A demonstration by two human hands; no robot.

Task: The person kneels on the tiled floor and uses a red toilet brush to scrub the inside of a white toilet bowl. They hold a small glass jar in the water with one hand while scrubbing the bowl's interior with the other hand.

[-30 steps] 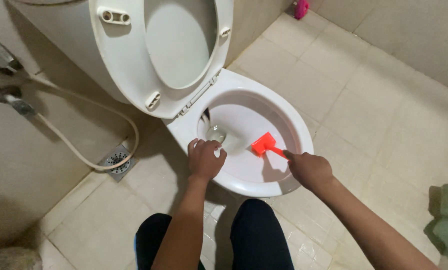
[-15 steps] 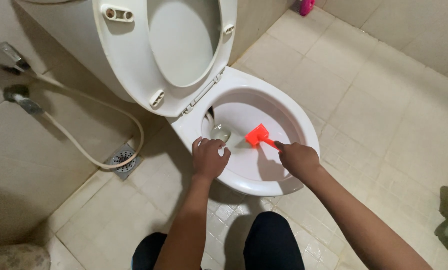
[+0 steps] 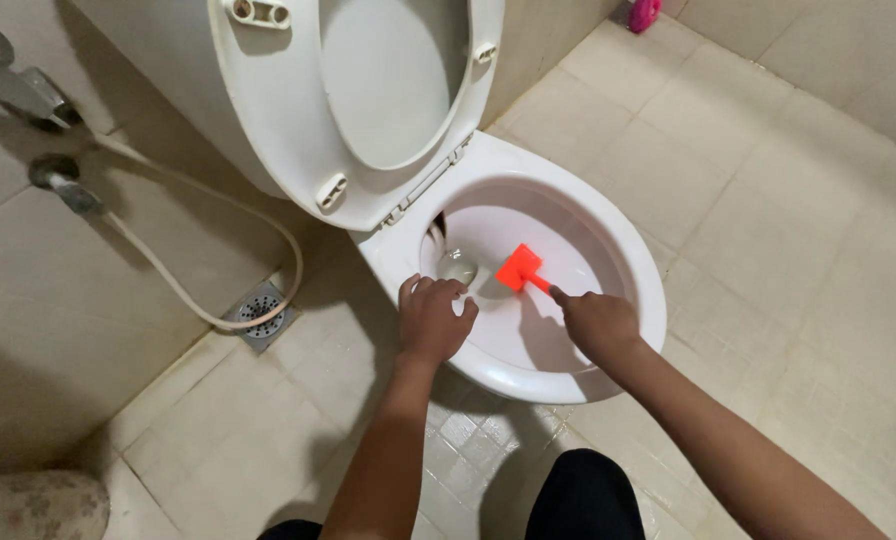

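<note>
We stretch both arms forward and down; our left hand (image 3: 434, 320) is curled into a loose fist, our right hand (image 3: 596, 322) closed, index finger pointing forward.

We see a floor of pale beige tiles (image 3: 768, 230), wet near the bottom. A grey floor drain (image 3: 259, 313) sits at the left, a hose (image 3: 198, 300) curves beside it, and the beige wall (image 3: 38, 300) carries metal taps (image 3: 28, 90).

glossy ceramic toilet bowl (image 3: 608, 240), orange plastic brush (image 3: 519, 268)
</note>
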